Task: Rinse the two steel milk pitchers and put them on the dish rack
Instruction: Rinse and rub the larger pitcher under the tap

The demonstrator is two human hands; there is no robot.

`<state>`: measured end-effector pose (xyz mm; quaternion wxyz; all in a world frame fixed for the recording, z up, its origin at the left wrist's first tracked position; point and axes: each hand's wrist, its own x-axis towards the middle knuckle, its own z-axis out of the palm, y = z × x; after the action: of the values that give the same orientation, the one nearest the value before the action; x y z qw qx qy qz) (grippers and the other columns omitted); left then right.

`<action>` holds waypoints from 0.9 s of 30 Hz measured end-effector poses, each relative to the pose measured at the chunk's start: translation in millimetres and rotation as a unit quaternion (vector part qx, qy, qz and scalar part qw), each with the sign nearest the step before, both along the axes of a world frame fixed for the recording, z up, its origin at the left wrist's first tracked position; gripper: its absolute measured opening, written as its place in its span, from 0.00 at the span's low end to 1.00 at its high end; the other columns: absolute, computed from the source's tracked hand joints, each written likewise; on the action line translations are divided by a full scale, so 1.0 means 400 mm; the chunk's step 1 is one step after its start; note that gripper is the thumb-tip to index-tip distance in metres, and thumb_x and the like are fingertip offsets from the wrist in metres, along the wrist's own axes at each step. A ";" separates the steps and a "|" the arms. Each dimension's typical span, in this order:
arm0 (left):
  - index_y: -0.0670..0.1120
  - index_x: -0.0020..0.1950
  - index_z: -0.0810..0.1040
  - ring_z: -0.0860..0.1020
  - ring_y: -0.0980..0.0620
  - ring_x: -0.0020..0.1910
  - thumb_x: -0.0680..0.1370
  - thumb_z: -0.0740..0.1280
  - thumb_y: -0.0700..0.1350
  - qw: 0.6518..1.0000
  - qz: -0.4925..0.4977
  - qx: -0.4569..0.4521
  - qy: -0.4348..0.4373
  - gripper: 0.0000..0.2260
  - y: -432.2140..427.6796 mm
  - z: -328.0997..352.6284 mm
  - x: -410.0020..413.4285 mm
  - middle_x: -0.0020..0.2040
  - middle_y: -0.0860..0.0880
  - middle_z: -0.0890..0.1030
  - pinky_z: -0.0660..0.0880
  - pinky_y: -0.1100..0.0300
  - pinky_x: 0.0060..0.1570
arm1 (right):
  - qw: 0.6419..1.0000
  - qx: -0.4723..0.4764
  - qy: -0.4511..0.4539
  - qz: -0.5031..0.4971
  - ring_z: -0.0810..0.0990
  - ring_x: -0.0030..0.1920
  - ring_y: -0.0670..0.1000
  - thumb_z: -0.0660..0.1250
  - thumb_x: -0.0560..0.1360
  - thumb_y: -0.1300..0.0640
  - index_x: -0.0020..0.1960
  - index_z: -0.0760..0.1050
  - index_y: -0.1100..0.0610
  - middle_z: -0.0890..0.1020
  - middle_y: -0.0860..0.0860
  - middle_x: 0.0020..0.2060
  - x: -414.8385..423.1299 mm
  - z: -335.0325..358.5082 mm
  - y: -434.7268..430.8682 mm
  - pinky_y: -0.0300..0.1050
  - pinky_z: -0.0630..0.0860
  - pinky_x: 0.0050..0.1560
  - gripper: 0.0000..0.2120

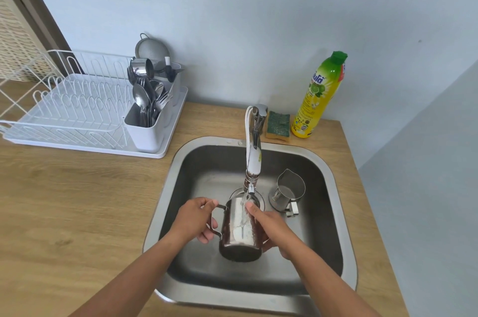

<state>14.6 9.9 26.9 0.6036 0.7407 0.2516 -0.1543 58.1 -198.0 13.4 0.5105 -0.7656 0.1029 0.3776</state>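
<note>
Head cam: left hand (194, 218) grips the handle of the tilted shiny steel milk pitcher (240, 231), my right hand (273, 228) wraps its side, over the steel sink basin (217, 179). Smaller steel pitcher (287, 191) stands just right.

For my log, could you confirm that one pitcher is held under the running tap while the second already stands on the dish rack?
No: the head view shows the second pitcher standing in the sink, not on the dish rack. The rest holds.
</note>
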 end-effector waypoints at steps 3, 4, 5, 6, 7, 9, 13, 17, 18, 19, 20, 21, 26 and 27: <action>0.43 0.54 0.78 0.78 0.47 0.22 0.81 0.62 0.49 1.000 0.002 -0.009 0.012 0.11 -0.001 -0.003 0.005 0.31 0.43 0.82 0.77 0.57 0.23 | 1.000 -0.009 0.025 -0.008 0.86 0.39 0.55 0.63 0.69 0.28 0.53 0.81 0.59 0.87 0.56 0.43 0.000 0.002 0.005 0.54 0.84 0.38 0.34; 0.42 0.53 0.79 0.77 0.47 0.21 0.82 0.62 0.49 1.000 0.002 -0.013 0.019 0.12 -0.002 0.000 0.006 0.31 0.43 0.81 0.77 0.57 0.22 | 0.999 -0.013 0.032 -0.009 0.86 0.40 0.56 0.63 0.69 0.27 0.53 0.81 0.59 0.87 0.57 0.44 0.000 0.004 0.008 0.56 0.84 0.39 0.35; 0.41 0.52 0.79 0.77 0.47 0.20 0.82 0.62 0.49 1.000 -0.001 -0.013 0.026 0.13 -0.001 0.000 0.008 0.30 0.42 0.81 0.77 0.57 0.22 | 0.999 -0.017 0.039 -0.012 0.87 0.42 0.57 0.63 0.68 0.27 0.53 0.81 0.59 0.87 0.58 0.44 0.000 0.007 0.010 0.58 0.84 0.40 0.35; 0.39 0.50 0.80 0.76 0.47 0.20 0.82 0.62 0.49 0.999 -0.006 -0.010 0.034 0.14 0.000 0.001 0.009 0.30 0.40 0.80 0.78 0.56 0.22 | 0.999 -0.017 0.045 -0.015 0.87 0.43 0.58 0.63 0.68 0.27 0.53 0.81 0.58 0.87 0.58 0.44 -0.001 0.011 0.013 0.59 0.84 0.40 0.35; 0.38 0.48 0.81 0.75 0.47 0.19 0.82 0.62 0.49 0.999 -0.013 -0.005 0.041 0.16 0.001 0.001 0.010 0.31 0.38 0.80 0.78 0.56 0.22 | 0.998 -0.015 0.052 -0.020 0.87 0.44 0.58 0.63 0.68 0.26 0.53 0.81 0.57 0.87 0.58 0.45 -0.003 0.015 0.015 0.60 0.84 0.41 0.35; 0.35 0.47 0.81 0.75 0.45 0.19 0.82 0.62 0.50 0.999 -0.021 0.002 0.050 0.18 0.005 0.000 0.013 0.32 0.32 0.79 0.79 0.54 0.24 | 0.998 -0.012 0.062 -0.026 0.87 0.44 0.58 0.62 0.69 0.27 0.54 0.80 0.56 0.87 0.57 0.45 -0.007 0.025 0.017 0.60 0.84 0.40 0.34; 0.38 0.51 0.79 0.77 0.46 0.21 0.82 0.61 0.49 0.999 -0.021 -0.017 0.044 0.14 0.002 0.006 0.017 0.34 0.34 0.82 0.80 0.54 0.25 | 0.998 -0.007 0.055 -0.009 0.85 0.47 0.58 0.62 0.69 0.27 0.55 0.79 0.54 0.86 0.56 0.48 -0.016 0.048 0.016 0.56 0.84 0.36 0.32; 0.41 0.55 0.78 0.79 0.47 0.24 0.82 0.60 0.49 0.997 -0.039 -0.042 0.046 0.13 -0.003 0.004 0.013 0.34 0.41 0.83 0.80 0.56 0.26 | 1.000 -0.012 0.002 0.016 0.84 0.47 0.50 0.70 0.68 0.32 0.59 0.73 0.49 0.83 0.47 0.49 -0.019 0.057 0.011 0.52 0.84 0.39 0.28; 0.42 0.56 0.78 0.80 0.46 0.25 0.82 0.60 0.49 0.997 -0.043 -0.046 0.048 0.13 -0.005 0.002 0.011 0.35 0.41 0.83 0.80 0.56 0.28 | 1.000 -0.021 -0.020 0.009 0.83 0.48 0.49 0.72 0.66 0.34 0.61 0.70 0.49 0.82 0.46 0.51 -0.018 0.054 0.009 0.52 0.83 0.43 0.30; 0.42 0.57 0.77 0.81 0.46 0.27 0.82 0.60 0.50 0.996 -0.048 -0.051 0.050 0.13 -0.008 0.000 0.008 0.37 0.40 0.84 0.79 0.56 0.29 | 0.998 -0.031 -0.045 0.003 0.82 0.50 0.48 0.75 0.65 0.35 0.62 0.69 0.49 0.82 0.46 0.53 -0.014 0.048 0.006 0.52 0.83 0.49 0.32; 0.42 0.57 0.77 0.82 0.46 0.28 0.82 0.60 0.50 0.996 -0.052 -0.056 0.052 0.13 -0.012 -0.003 0.006 0.40 0.39 0.84 0.79 0.56 0.30 | 0.997 -0.036 -0.070 -0.001 0.82 0.51 0.47 0.77 0.64 0.37 0.63 0.68 0.50 0.81 0.46 0.54 -0.011 0.046 0.002 0.52 0.81 0.54 0.34; 0.43 0.57 0.77 0.83 0.45 0.30 0.82 0.60 0.51 0.995 -0.055 -0.060 0.052 0.13 -0.016 -0.007 0.004 0.43 0.38 0.84 0.80 0.56 0.31 | 0.995 -0.042 -0.092 0.003 0.81 0.52 0.46 0.78 0.63 0.39 0.63 0.68 0.50 0.81 0.46 0.55 -0.009 0.046 -0.002 0.50 0.79 0.58 0.36; 0.42 0.56 0.78 0.84 0.44 0.35 0.81 0.62 0.52 0.994 -0.062 -0.078 0.048 0.14 -0.040 -0.016 0.002 0.48 0.36 0.85 0.80 0.56 0.34 | 0.979 -0.104 -0.168 0.044 0.76 0.57 0.46 0.79 0.60 0.38 0.68 0.64 0.47 0.76 0.43 0.57 -0.001 0.067 -0.021 0.44 0.72 0.57 0.42; 0.41 0.56 0.78 0.84 0.45 0.36 0.81 0.62 0.51 0.993 -0.064 -0.083 0.048 0.14 -0.044 -0.015 0.003 0.47 0.37 0.85 0.80 0.56 0.35 | 0.975 -0.119 -0.182 0.052 0.75 0.59 0.47 0.78 0.59 0.37 0.69 0.63 0.47 0.74 0.43 0.60 0.000 0.071 -0.024 0.44 0.72 0.59 0.45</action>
<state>15.9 -7.9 20.8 0.6391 0.6942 0.2189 -0.2484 58.0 -207.5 41.7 0.4058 -0.8808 0.0121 0.2436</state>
